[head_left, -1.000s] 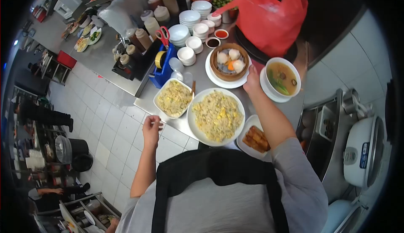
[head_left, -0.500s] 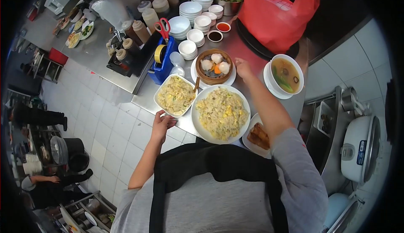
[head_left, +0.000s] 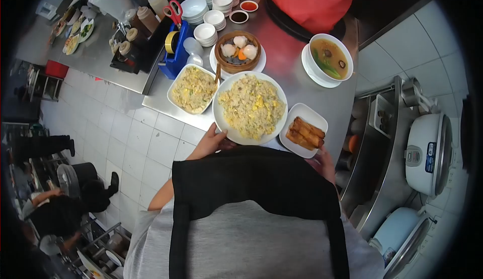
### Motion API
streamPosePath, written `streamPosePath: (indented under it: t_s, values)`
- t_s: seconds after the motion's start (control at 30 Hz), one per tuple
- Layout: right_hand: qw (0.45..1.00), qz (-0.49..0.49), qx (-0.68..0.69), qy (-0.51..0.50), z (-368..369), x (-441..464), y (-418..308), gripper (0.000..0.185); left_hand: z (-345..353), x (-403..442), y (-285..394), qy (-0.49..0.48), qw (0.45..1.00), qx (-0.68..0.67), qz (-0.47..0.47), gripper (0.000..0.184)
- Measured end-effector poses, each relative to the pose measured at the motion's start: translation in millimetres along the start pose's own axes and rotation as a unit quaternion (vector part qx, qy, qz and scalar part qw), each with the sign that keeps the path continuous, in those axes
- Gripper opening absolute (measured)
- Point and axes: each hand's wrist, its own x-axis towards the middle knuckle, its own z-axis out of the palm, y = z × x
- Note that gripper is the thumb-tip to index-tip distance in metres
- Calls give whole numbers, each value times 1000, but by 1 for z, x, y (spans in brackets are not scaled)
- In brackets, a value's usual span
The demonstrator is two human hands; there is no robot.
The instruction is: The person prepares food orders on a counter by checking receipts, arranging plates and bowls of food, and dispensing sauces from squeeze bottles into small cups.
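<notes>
My left hand is at the lower left rim of the large round plate of fried rice, thumb on the rim and other fingers hidden below. My right hand touches the lower right edge of a small white dish of fried rolls, its fingers partly hidden. Left of the plate is a square bowl of fried rice. Behind them a bamboo steamer with dumplings rests on a white plate. A soup bowl sits on a saucer at the right.
A red bag stands at the back. Stacked white bowls, two sauce dishes and a blue tape dispenser with scissors are at the back left. A rice cooker is at the right. A co-worker is at the lower left.
My right hand has left the side of the steamer and come down to the dish of rolls. My left hand has moved right to the large plate. The steamer had shifted left earlier.
</notes>
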Motion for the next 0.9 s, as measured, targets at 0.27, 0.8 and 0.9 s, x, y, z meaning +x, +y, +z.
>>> streamPosePath:
  t_s: [0.27, 0.8, 0.9]
  values:
    - [997, -53, 47, -11, 14, 42, -2, 45, 16, -4, -8, 81, 996, 11, 18, 54]
    - [994, -87, 1, -73, 122, 166, -36, 49, 22, -35, -23, 104, 994, -36, 14, 55]
    - [996, -73, -20, -54, 111, 149, -46, 43, 28, -20, -24, 117, 992, -44, 26, 54]
